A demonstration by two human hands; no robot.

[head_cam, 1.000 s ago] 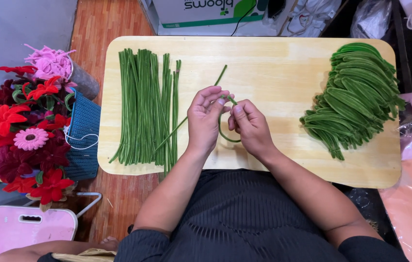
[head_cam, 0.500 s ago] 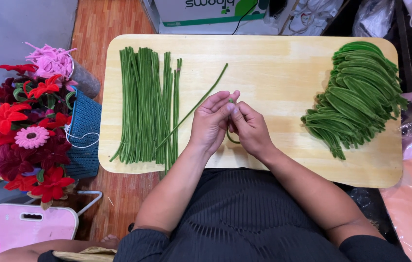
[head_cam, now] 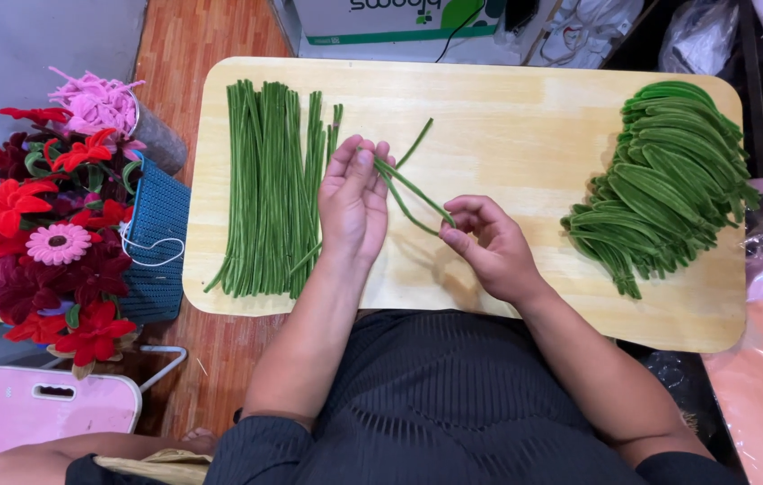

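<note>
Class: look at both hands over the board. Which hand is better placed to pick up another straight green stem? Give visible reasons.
Probably the left hand: it lies right beside the straight stems, while the right hand is farther off, pinching the folded stem.

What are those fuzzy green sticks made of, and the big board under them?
The green sticks look like pipe cleaners: soft matte fuzz, likely over bendable wire, since the one the hands hold keeps its fold. The board looks like pale wood, smooth, with faint grain and joined strips.

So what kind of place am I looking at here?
Likely a small craft workspace for handmade artificial flowers: a wooden board holds straight green pipe cleaners and a pile of folded ones, with finished fuzzy flowers alongside.
</note>
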